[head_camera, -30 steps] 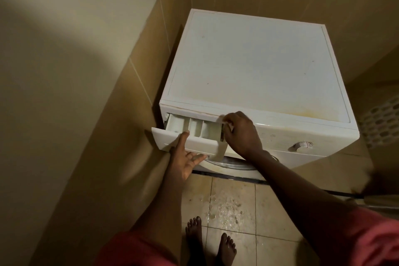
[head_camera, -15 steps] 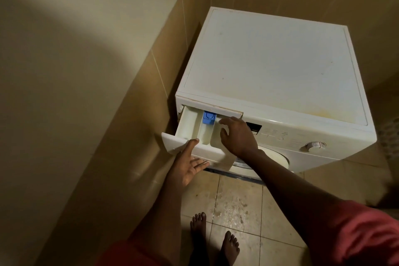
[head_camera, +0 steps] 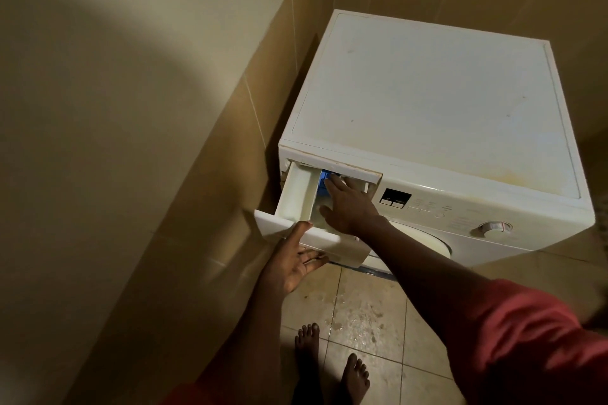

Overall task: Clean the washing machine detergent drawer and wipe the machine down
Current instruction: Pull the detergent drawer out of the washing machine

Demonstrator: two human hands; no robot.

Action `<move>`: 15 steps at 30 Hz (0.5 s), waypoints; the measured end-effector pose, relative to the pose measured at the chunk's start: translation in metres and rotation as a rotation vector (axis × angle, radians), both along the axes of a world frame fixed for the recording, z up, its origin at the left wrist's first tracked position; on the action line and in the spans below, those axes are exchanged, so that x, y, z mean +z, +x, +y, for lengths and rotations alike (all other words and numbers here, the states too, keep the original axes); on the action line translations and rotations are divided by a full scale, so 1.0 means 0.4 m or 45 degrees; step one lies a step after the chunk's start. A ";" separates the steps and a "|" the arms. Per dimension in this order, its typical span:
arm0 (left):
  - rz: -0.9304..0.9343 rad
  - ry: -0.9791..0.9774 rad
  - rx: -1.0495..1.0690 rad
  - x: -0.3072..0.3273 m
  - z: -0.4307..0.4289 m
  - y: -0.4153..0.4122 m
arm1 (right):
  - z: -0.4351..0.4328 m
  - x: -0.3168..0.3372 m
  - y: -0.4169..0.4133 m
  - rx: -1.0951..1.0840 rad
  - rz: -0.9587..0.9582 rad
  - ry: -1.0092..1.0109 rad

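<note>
Most of the small blue plastic insert (head_camera: 324, 173) is covered by the right hand (head_camera: 350, 207). Its straight fingers (head_camera: 333, 186) reach deep into the pulled-out white plastic detergent drawer (head_camera: 296, 194), and their tips are hard to make out under the housing lip. The left hand (head_camera: 291, 265) props the drawer's front panel from below, fingers straight and thumb on its top edge. The white front-loading washing machine (head_camera: 427, 92) stands close against the beige tiled wall (head_camera: 230, 174), above a wet tiled floor (head_camera: 362, 316).

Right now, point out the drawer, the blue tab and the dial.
drawer (head_camera: 339, 246): head view, bare front panel.
blue tab (head_camera: 323, 181): head view, its exposed left part, at the drawer's back.
dial (head_camera: 495, 227): head view, centre of the knob.
</note>
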State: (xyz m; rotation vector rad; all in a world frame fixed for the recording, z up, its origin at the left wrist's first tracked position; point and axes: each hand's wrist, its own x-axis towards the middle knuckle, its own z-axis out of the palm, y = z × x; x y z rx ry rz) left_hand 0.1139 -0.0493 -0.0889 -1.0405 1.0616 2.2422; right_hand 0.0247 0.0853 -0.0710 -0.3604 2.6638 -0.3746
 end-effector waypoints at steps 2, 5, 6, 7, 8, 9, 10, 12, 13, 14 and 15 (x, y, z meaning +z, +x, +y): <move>-0.005 0.001 -0.017 -0.003 -0.003 -0.001 | -0.006 -0.004 -0.003 0.004 -0.022 0.038; -0.018 0.004 -0.032 -0.004 -0.005 -0.001 | -0.008 -0.016 -0.002 0.006 -0.023 0.076; -0.020 0.007 -0.038 -0.006 -0.006 -0.002 | -0.008 -0.020 -0.002 0.010 -0.020 0.087; -0.022 0.009 -0.043 -0.008 -0.007 -0.004 | -0.006 -0.023 -0.002 0.015 -0.016 0.098; -0.023 0.012 -0.044 -0.008 -0.007 -0.006 | -0.005 -0.026 -0.003 0.021 -0.012 0.104; -0.028 0.013 -0.042 -0.009 -0.008 -0.007 | -0.005 -0.028 -0.005 0.025 -0.010 0.106; -0.034 0.014 -0.042 -0.010 -0.009 -0.008 | -0.005 -0.029 -0.006 0.027 -0.012 0.111; -0.044 0.014 -0.042 -0.008 -0.008 -0.009 | -0.008 -0.028 -0.006 0.031 -0.021 0.129; -0.052 0.012 -0.034 -0.004 -0.006 -0.009 | -0.011 -0.028 -0.006 0.031 -0.017 0.137; -0.062 0.019 -0.020 0.000 -0.005 -0.009 | -0.013 -0.027 -0.005 0.033 -0.002 0.147; -0.072 0.030 0.000 0.004 -0.004 -0.011 | -0.015 -0.027 -0.005 0.037 0.020 0.158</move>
